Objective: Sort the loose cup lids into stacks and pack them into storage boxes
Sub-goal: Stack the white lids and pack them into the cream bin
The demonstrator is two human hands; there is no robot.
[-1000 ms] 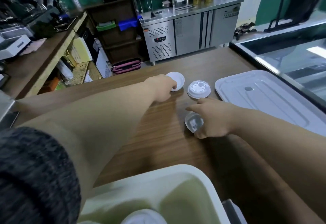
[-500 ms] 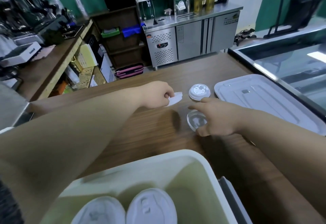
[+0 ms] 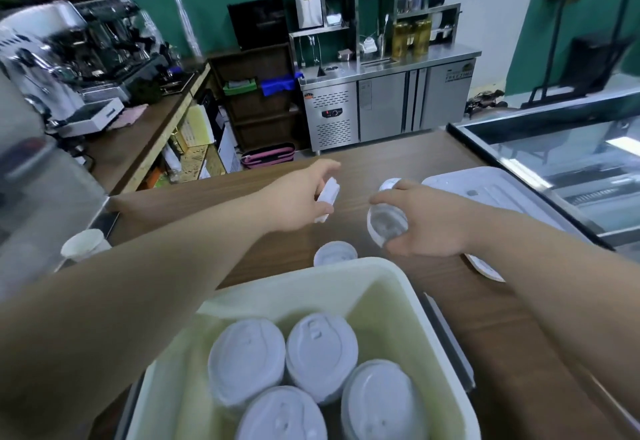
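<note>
My left hand (image 3: 299, 198) grips a white cup lid (image 3: 327, 198), lifted off the wooden counter and turned on edge. My right hand (image 3: 427, 223) holds a clear lid (image 3: 385, 223) between thumb and fingers, raised and tilted. Behind that hand another white lid (image 3: 388, 183) peeks out on the counter. A white lid (image 3: 334, 254) lies just beyond the far rim of the pale storage box (image 3: 349, 268). Inside the box stand several stacks of white lids (image 3: 320, 349). A further white lid (image 3: 485, 268) shows under my right forearm.
The box's flat lid (image 3: 491, 193) lies at the right, next to a glass display case (image 3: 571, 155). A paper cup (image 3: 85, 243) stands at the left counter edge. An espresso machine (image 3: 52, 58) sits far left on a side counter.
Both hands have lifted their lids off the counter and drawn back toward the box. The view tilted down, so more of the box and its stacks shows.
</note>
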